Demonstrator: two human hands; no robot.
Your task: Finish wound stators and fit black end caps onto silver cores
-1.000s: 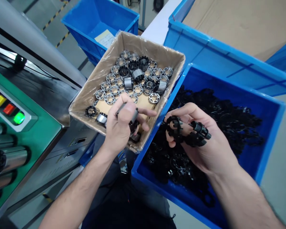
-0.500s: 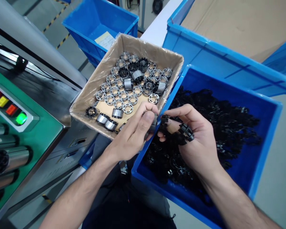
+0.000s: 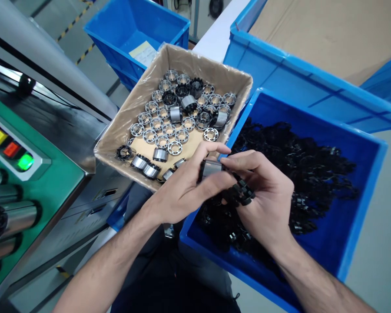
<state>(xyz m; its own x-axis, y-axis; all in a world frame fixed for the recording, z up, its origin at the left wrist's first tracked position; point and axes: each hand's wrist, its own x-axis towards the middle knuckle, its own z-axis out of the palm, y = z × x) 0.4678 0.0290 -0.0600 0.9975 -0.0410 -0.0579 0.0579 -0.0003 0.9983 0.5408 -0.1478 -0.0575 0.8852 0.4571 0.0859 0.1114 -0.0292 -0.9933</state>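
Note:
My left hand grips a silver metal ring core with a black end piece, its thumb laid across the front. Against it, my right hand is closed on black toothed plastic rings, one of them against the core's right end. Whether that ring is seated there I cannot tell, as fingers cover it. Beyond my left hand stands a carton lined with clear film, holding many silver cores, some with black ends. Below my right hand a blue bin holds a heap of black plastic rings.
A green machine panel with lit buttons and metal cylinders is on the left. A blue crate with a paper inside stands behind the carton. Another blue crate with cardboard sits at the back right.
My hands have come together. The right hand has moved slightly left, bringing a black ring against the silver core, and my left thumb has swung across to the right.

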